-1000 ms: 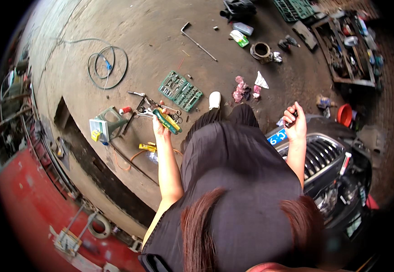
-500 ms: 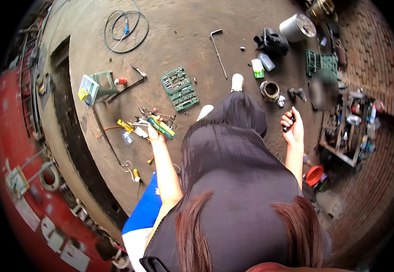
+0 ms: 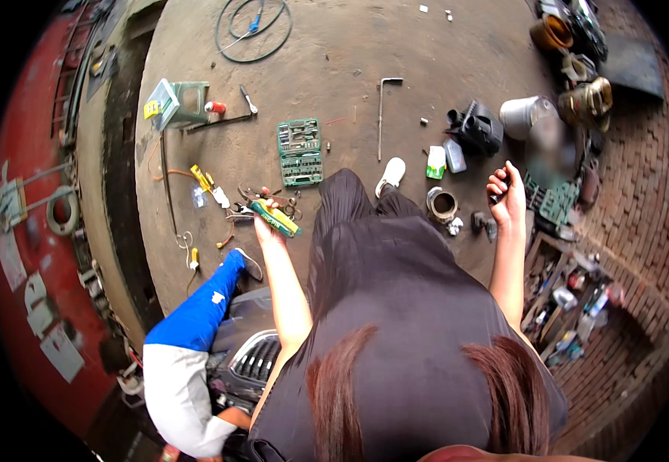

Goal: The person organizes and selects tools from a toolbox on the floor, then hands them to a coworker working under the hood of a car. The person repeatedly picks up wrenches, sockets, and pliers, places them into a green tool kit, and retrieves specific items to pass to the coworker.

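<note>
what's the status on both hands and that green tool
Left hand shut on green-and-yellow tool, low over scattered hand tools. Right hand raised, curled on small dark object. Another person's blue-trousered leg close by at left.

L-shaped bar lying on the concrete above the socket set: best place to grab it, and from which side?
Take the L-shaped bar at the middle of its long straight shank, from directly above, fingers closing across it. It lies flat on the concrete floor with bare floor on both sides; the short bent end at the top would twist a grip placed there.
</note>
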A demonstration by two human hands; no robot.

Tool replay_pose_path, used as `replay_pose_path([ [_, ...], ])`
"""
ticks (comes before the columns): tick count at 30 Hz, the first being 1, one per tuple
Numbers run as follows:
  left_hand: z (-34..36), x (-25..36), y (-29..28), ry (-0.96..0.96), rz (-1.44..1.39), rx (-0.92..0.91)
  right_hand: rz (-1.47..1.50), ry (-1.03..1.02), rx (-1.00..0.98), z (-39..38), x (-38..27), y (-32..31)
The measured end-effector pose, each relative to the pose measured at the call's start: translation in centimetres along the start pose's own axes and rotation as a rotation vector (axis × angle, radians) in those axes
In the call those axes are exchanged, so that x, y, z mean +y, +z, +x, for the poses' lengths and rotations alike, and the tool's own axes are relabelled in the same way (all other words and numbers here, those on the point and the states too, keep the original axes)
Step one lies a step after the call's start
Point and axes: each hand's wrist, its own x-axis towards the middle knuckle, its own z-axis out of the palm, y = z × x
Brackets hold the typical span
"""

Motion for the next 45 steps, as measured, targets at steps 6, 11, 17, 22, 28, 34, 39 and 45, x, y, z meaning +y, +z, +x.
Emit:
replay_pose_path([
  [6, -0.5, -1.5, 4.5, 0.052, -0.049, 0.093, -0.159, 0.112, -0.106, 5.5, 0.8, 6.6],
  [11, 3.7, -0.6, 3.7, 0.006, -0.058, 0.101, -0.284, 0.22, -0.231, 8.7, 3.7, 14.6],
  [17, 11.5, -0.4, 6.2, 0.117, 0.065, 0.148, -0.559, 0.24, -0.359, 11.6, 7.1, 25.1],
  [22, 15.9, -0.1, 12.5, 0.148, 0.053, 0.17, -1.042, 0.163, -0.57, 11.8, 12.8, 33.4],
  [28, 18.7, -0.2, 17.1, 0.2, 0.169, 0.106, -1.664, 0.222, -0.835, 12.9, 22.6, 39.5],
  [34, 21.4, -2.2, 17.3, 0.416, 0.148, 0.265, -2.042, 0.256, -1.22, 19.0, 30.7, 39.8],
  [39, 24.2, -5.2, 14.3, 0.386, 0.155, 0.567, -2.308, 0.761, -1.258, 22.4, 34.2, 41.9],
  [45, 26.4, -7.3, 15.6, 0.33, -0.177, 0.913, -2.531, 0.956, -1.444, 28.5, 38.4, 43.4],
])
